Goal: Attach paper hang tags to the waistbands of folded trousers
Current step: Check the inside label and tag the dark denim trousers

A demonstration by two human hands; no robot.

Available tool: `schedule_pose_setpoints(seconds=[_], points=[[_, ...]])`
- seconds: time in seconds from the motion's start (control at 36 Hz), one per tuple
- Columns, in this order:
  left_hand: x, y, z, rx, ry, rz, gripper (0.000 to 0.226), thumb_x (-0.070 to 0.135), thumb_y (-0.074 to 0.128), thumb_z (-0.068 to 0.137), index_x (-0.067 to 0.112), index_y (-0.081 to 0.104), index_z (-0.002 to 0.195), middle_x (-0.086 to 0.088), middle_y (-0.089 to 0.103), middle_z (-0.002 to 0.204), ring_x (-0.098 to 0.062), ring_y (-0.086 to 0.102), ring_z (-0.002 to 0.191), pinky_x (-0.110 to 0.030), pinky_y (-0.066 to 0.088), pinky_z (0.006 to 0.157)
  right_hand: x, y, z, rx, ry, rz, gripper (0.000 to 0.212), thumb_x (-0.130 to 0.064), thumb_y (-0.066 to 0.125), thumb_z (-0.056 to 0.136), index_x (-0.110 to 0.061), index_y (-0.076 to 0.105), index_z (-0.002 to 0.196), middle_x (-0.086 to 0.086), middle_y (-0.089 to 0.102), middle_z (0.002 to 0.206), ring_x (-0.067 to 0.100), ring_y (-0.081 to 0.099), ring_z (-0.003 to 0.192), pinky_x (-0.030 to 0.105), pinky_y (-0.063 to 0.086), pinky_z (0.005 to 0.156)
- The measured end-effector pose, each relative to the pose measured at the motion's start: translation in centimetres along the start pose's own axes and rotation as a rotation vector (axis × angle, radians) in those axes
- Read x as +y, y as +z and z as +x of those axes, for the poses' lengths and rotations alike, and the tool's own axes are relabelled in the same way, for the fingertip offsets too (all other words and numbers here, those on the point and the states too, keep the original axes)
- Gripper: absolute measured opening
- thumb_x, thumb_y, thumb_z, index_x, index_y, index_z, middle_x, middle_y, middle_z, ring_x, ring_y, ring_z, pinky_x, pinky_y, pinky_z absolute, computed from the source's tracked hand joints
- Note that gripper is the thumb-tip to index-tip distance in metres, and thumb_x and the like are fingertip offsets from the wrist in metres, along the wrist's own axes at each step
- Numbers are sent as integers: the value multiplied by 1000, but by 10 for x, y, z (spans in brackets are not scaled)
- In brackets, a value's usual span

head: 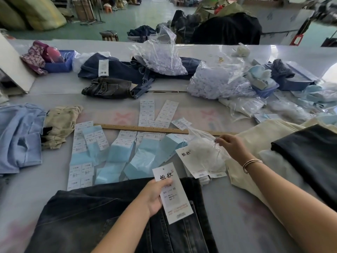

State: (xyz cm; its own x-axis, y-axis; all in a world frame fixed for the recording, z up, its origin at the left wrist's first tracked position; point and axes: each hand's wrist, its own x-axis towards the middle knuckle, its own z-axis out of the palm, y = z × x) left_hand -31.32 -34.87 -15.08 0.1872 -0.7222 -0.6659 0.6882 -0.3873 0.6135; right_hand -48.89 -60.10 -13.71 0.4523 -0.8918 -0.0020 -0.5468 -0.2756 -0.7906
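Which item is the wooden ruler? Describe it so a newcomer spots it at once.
Start at the grey worktable and the dark jeans at its near edge. Beyond the pale blue label sheets above the jeans, the wooden ruler lies flat, running left to right. It is the only long, thin, brown, rigid strip among paper, plastic and cloth.

Both forearms bare, no sleeves in view. Right wrist wears thin metal bangles (252, 165), rose-gold tone, stacked together just behind the right hand (232, 146). Left hand (155, 195) bare, no jewellery.
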Motion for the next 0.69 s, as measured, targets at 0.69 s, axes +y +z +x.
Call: schedule_pose_setpoints(seconds=[0.69], points=[[65, 117, 85, -91, 934, 1252, 28, 16, 60, 94, -5, 69, 110, -3, 51, 143, -22, 55, 121, -26, 39, 103, -25, 2, 7, -218, 127, 300, 18, 7, 57, 85, -1, 71, 94, 10, 66, 79, 17, 51, 72, 26, 41, 65]])
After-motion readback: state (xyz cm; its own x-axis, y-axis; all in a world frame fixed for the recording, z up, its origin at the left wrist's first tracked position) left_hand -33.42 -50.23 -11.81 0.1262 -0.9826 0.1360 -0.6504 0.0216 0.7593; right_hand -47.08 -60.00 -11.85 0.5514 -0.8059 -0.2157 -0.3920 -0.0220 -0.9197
